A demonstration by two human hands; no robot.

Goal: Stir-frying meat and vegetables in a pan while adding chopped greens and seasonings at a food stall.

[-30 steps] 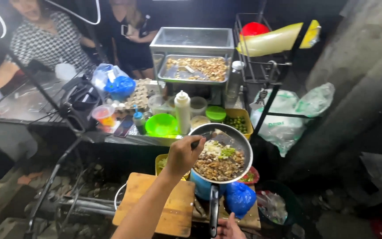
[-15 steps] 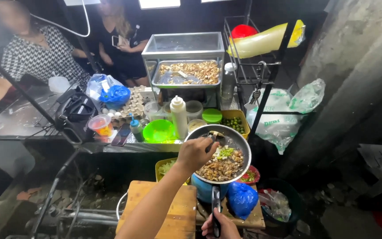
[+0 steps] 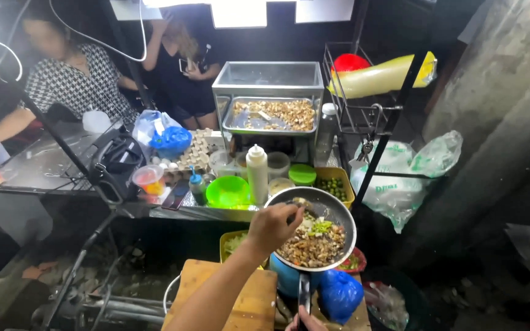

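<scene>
The frying pan [image 3: 317,236], near-centre above the wooden cutting board [image 3: 249,300], is being stirred by the left hand [image 3: 274,225], its grip closing around a barely visible utensil, while the right hand [image 3: 305,322] is clasping the pan's handle [image 3: 303,291], calling for steadiness.

The pan [image 3: 326,211] looks like dull grey metal. The cutting board [image 3: 249,300] is matt wood; the green bowl [image 3: 228,191] seems glossy plastic

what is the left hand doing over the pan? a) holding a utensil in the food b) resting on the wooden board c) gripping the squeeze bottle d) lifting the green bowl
a: the left hand is closed on a utensil reaching into the food in the pan, while the squeeze bottle and green bowl stand untouched behind it.
</scene>
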